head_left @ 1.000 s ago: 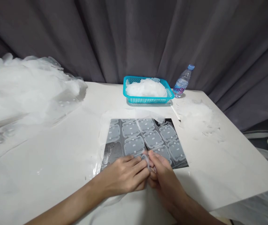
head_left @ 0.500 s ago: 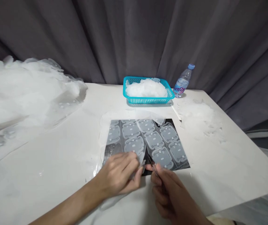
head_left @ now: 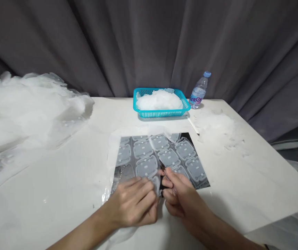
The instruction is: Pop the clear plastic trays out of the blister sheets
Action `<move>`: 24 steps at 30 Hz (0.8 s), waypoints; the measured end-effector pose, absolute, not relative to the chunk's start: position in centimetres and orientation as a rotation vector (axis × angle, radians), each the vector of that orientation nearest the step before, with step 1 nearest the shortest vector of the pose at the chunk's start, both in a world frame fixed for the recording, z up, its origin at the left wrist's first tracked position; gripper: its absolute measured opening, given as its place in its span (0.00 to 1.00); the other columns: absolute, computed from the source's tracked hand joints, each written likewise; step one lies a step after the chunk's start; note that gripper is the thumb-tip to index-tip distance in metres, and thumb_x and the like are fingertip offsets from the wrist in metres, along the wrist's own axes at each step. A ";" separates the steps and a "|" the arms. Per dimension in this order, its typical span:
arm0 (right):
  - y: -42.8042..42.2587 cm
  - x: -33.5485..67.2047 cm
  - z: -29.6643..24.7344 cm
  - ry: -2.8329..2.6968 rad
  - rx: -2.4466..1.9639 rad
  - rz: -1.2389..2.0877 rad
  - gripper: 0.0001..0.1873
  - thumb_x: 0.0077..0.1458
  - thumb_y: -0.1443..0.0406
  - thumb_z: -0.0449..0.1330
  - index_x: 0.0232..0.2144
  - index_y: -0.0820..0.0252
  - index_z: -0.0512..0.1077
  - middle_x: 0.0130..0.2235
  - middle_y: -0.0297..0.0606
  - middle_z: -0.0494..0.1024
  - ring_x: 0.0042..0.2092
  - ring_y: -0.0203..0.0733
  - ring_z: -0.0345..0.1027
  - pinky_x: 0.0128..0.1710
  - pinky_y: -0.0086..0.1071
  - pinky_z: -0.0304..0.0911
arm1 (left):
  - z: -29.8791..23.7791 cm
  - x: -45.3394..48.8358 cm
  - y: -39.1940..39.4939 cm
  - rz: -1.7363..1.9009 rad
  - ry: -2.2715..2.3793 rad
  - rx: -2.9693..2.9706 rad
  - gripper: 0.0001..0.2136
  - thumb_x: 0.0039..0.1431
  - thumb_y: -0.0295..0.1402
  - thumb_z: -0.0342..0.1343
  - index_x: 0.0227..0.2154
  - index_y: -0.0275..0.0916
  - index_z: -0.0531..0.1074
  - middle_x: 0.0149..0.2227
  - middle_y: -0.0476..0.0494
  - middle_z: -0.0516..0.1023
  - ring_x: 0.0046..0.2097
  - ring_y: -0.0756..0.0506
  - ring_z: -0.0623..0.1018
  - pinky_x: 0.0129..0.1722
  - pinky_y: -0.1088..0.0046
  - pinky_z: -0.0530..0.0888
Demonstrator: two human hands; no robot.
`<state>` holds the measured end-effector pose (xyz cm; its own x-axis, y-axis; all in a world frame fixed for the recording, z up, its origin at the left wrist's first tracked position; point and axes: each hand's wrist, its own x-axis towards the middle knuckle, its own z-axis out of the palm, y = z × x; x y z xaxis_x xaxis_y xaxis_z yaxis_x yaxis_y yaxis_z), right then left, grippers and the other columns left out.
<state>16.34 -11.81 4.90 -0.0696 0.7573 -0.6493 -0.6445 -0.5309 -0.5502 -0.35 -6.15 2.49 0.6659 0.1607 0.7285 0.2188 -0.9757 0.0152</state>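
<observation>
A clear plastic sheet (head_left: 149, 152) moulded with rows of rounded rectangular pieces lies over a black mat (head_left: 201, 177) in the middle of the white table (head_left: 68, 173). My left hand (head_left: 132, 203) is curled at the sheet's near edge, its fingertips pinching the plastic. My right hand (head_left: 179, 198) sits just beside it, fingers pinched on thin metal tweezers (head_left: 166, 172) whose tip touches the sheet's near edge. Both hands almost touch each other.
A teal basket (head_left: 162, 111) heaped with white plastic pieces stands at the back, a water bottle (head_left: 198, 92) to its right. A large pile of clear plastic sheets (head_left: 29, 104) fills the left side. Scattered scraps (head_left: 219, 130) and a white stick (head_left: 192, 125) lie right. Dark curtain behind.
My right hand moved forward again, bringing the tweezers back to the sheet's near edge beside my left fingers. The view shifted slightly.
</observation>
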 end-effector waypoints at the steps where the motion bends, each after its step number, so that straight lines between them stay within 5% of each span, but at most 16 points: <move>1: -11.7 16.2 4.7 -0.151 -1.167 1.766 0.43 0.32 0.39 0.78 0.40 0.60 0.69 0.24 0.17 0.60 0.18 0.20 0.37 0.12 0.18 0.35 | 2.5 -0.3 -6.2 -1.212 -0.313 -2.794 0.09 0.51 0.18 0.54 0.26 0.40 0.65 0.21 0.50 0.67 0.24 0.47 0.68 0.24 0.71 0.66; 11: -10.9 15.0 4.8 -0.104 -1.225 1.703 0.47 0.23 0.39 0.79 0.39 0.61 0.70 0.23 0.16 0.57 0.20 0.19 0.37 0.17 0.19 0.35 | 2.5 0.0 -6.4 -1.179 -0.323 -2.785 0.09 0.47 0.17 0.54 0.22 0.39 0.67 0.20 0.50 0.67 0.24 0.48 0.68 0.24 0.71 0.67; 16: -10.9 14.8 4.7 -0.066 -1.231 1.652 0.48 0.24 0.40 0.79 0.43 0.62 0.72 0.23 0.17 0.57 0.20 0.20 0.39 0.18 0.20 0.36 | 2.6 0.2 -6.5 -1.192 -0.327 -2.779 0.10 0.47 0.17 0.54 0.21 0.40 0.66 0.20 0.50 0.66 0.24 0.48 0.66 0.23 0.71 0.65; 24: -10.9 15.0 4.3 -0.113 -1.208 1.666 0.40 0.29 0.42 0.79 0.34 0.60 0.68 0.23 0.18 0.57 0.21 0.21 0.35 0.19 0.23 0.32 | 2.2 0.1 -6.5 -1.171 -0.313 -2.783 0.10 0.48 0.18 0.55 0.21 0.39 0.67 0.21 0.49 0.67 0.25 0.48 0.67 0.25 0.71 0.67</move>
<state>15.01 -10.90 4.28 0.0347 0.7608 -0.6480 -0.6660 -0.4659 -0.5826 0.09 -6.54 2.21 0.6819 0.1480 0.7163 0.2296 -0.9731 -0.0175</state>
